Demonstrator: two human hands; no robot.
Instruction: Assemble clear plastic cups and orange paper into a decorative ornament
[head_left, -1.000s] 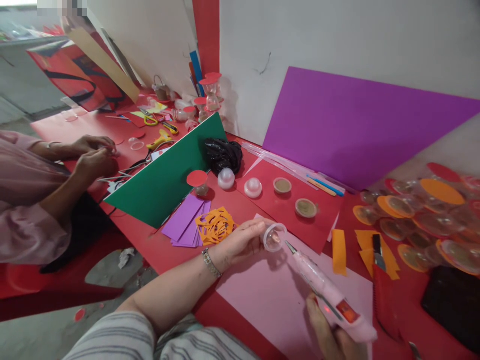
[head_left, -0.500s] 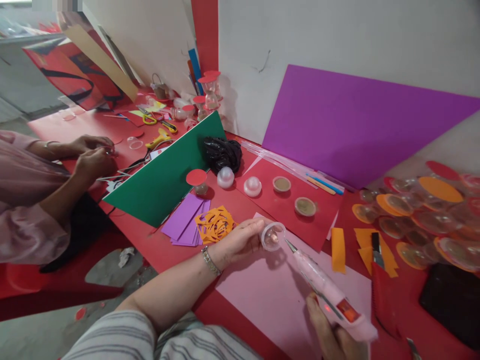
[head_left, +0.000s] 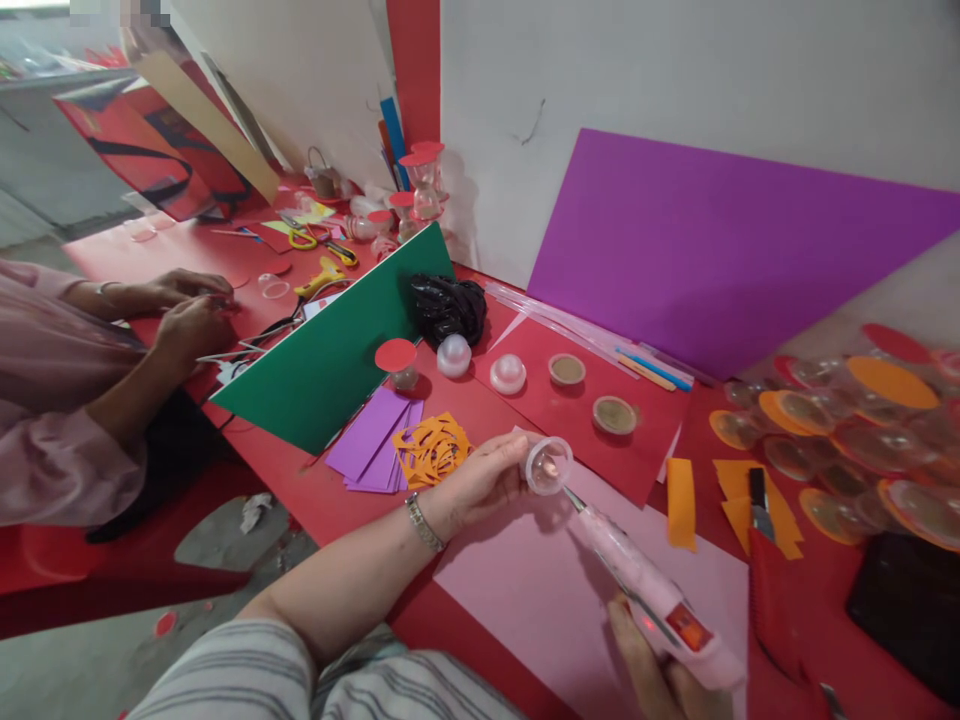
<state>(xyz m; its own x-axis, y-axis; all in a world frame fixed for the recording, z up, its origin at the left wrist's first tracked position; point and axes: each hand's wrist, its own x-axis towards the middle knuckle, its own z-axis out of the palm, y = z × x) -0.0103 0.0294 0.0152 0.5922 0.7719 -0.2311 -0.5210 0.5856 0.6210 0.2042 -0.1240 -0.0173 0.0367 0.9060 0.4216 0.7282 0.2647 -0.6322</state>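
Note:
Between the fingers of my left hand (head_left: 491,478) is a small clear plastic cup (head_left: 548,466), its round opening tilted toward me. My right hand (head_left: 649,660) grips a pink hot glue gun (head_left: 645,585), whose red switch glows. The gun's metal nozzle points up and left, right at the cup's lower rim; whether it touches I cannot tell. Under both hands lies a pink sheet (head_left: 517,580). Beyond them, two small cups of sand-coloured filling (head_left: 566,370) and a clear dome (head_left: 508,374) rest on a red sheet (head_left: 555,425).
A green board (head_left: 337,350) divides the red table; behind it a co-worker's hands (head_left: 191,305) hold something small. Purple strips (head_left: 375,445) and orange paper scraps (head_left: 433,450) lie left. Several sand timers (head_left: 847,430), a cutter (head_left: 760,500) and a black object (head_left: 907,610) are at right.
The glue gun has shifted slightly left, bringing its nozzle closer to the cup's rim. My left hand still holds the cup in nearly the same place.

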